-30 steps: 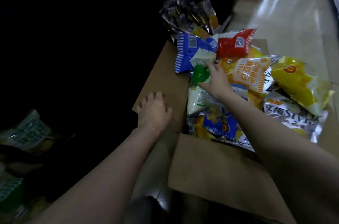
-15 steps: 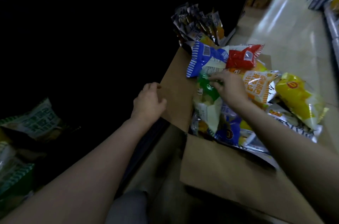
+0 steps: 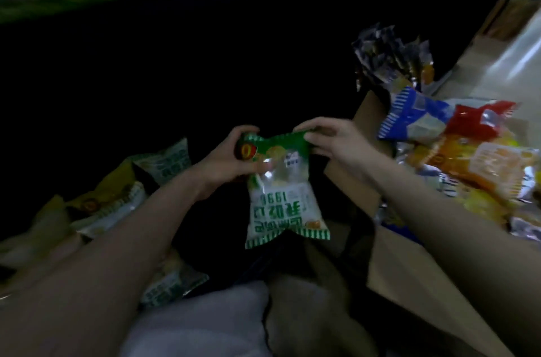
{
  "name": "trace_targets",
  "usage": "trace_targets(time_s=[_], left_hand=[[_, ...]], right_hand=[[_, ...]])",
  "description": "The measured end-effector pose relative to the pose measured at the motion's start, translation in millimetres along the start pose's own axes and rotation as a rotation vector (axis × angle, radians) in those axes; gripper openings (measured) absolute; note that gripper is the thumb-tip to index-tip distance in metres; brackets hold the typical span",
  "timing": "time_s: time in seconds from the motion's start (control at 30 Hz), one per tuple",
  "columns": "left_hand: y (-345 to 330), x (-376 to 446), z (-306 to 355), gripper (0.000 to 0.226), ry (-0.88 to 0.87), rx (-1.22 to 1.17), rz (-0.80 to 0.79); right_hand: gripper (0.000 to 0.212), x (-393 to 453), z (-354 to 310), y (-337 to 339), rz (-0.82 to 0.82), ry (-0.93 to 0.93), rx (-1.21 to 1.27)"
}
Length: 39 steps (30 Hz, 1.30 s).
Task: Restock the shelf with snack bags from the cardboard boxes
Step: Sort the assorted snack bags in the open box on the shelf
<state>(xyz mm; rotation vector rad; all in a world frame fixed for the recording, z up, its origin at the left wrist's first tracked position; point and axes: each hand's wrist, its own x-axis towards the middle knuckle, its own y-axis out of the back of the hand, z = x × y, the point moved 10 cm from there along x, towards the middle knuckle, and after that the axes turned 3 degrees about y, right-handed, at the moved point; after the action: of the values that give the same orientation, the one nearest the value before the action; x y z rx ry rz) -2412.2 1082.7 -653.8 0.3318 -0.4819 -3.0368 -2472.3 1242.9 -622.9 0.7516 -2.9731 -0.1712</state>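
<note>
A green and white snack bag (image 3: 281, 190) hangs in the air in front of me, held by its top edge. My left hand (image 3: 231, 157) grips the top left corner. My right hand (image 3: 336, 140) pinches the top right corner. The open cardboard box (image 3: 409, 277) stands at the right, heaped with snack bags: a blue one (image 3: 415, 116), a red one (image 3: 480, 119), an orange one (image 3: 480, 163). The dark shelf (image 3: 205, 64) lies ahead and to the left, with several green and white bags (image 3: 117, 201) lying low on it.
Silver and dark snack bags (image 3: 392, 55) stand on the shelf's end behind the box. The pale aisle floor (image 3: 503, 64) runs off at the upper right. My knee in grey cloth (image 3: 205, 318) shows at the bottom.
My right hand has lifted the green and white bag out of the box and carried it left. My left hand left the box flap and took hold of the bag's other corner.
</note>
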Motion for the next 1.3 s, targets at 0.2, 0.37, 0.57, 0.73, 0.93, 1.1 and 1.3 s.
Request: trace_targets(time_s=[0.2, 0.37, 0.57, 0.73, 0.93, 1.1, 1.3], left_hand=[[65, -1, -75, 0.051, 0.033, 0.355, 0.154], [103, 4, -102, 0.045, 0.05, 0.468, 0.311], [147, -3, -130, 0.038, 0.135, -0.108, 0.572], [135, -7, -148, 0.056, 0.279, -0.55, 0.422], [170, -23, -164, 0.029, 0.364, 0.141, 0.586], [175, -14, -158, 0.033, 0.295, 0.597, 0.562], [142, 1, -181, 0.034, 0.395, 0.752, 0.282]], right_hand=[[0.03, 33, 69, -116, -0.058, -0.085, -0.434], [0.023, 59, 85, -149, 0.11, -0.111, -0.414], [0.06, 55, 117, -150, 0.08, -0.304, -0.119], [0.085, 25, 160, -173, 0.057, -0.536, 0.41], [0.079, 58, 122, -147, 0.099, -0.236, 0.013], [0.088, 73, 111, -152, -0.111, -0.075, -0.655], [0.082, 76, 110, -247, -0.491, 0.206, -1.362]])
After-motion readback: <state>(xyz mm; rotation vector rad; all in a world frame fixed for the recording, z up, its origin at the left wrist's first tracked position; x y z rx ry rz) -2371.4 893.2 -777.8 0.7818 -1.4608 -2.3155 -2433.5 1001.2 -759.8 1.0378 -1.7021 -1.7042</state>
